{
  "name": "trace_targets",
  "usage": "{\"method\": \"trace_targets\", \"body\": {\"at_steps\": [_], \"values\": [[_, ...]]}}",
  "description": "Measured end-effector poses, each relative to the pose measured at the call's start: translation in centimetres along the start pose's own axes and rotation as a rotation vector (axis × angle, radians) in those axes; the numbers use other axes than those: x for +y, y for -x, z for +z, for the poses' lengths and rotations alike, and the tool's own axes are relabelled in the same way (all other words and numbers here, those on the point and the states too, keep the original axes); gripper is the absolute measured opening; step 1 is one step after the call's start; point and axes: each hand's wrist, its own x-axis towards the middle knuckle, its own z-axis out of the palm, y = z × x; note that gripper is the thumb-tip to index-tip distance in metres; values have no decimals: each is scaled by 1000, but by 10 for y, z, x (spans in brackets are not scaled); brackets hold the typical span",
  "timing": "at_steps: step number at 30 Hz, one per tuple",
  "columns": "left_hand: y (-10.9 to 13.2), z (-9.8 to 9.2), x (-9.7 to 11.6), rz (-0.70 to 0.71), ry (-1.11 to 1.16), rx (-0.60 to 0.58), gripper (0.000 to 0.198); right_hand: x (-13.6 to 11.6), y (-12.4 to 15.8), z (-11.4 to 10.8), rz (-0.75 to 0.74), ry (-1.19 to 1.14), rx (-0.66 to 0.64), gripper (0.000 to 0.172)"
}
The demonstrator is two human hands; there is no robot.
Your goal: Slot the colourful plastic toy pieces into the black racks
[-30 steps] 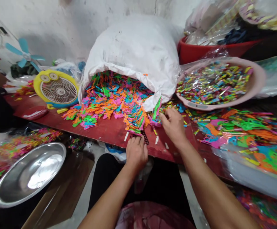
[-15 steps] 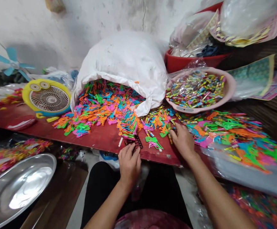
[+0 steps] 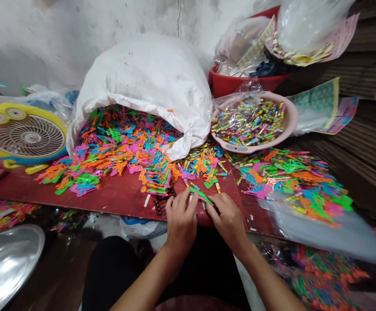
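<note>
At the front edge of the red, smooth-topped bench (image 3: 116, 196), both hands meet over a thin green plastic piece (image 3: 200, 195), a flat moulded strip lying slantwise on the board. The right hand (image 3: 228, 220) has its fingers curled in and pinches the near end of that strip. The left hand (image 3: 181, 220) lies with its fingers stretched out and slightly spread, their tips just beside the strip's far end, and clasps nothing. Just left of the left hand, a small black toothed part (image 3: 160, 205) sits at the same edge. Further back, a rough white woven sack (image 3: 145, 82) lies on its side with its mouth open, and a heap of flat neon cut-outs (image 3: 119, 147) in orange, pink, green and blue spills from it across the bench. Toward the back right stands a round pink basin (image 3: 288, 125) full of small wrapped sticks, with a red tub (image 3: 233, 84) behind it. A glossy clear plastic sheet (image 3: 320, 224) carries more cut-outs along the right edge. A yellow fan (image 3: 22, 136) with a round grille stands at the left edge, and a shiny steel bowl (image 3: 3, 263) sits below it.
</note>
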Motion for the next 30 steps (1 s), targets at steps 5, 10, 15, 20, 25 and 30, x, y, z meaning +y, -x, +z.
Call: {"method": "trace_targets", "body": {"at_steps": [5,10,15,20,25,30], "values": [[-28,9,5,49,30,-33,43,8,-3,-19,-31,-230,-117,24],[-48,18,5,52,0,-181,45,34,-33,-31,143,-205,-84,26],[-68,26,7,78,-150,-291,47,52,-89,-18,411,208,-135,31],[-89,33,1,-51,-277,-333,49,53,-115,-3,553,174,-222,22],[-81,27,0,-72,-113,-182,56,54,-103,-12,541,68,-144,13],[-55,19,16,-168,524,8,37,27,-63,-22,257,-236,60,8]]}}
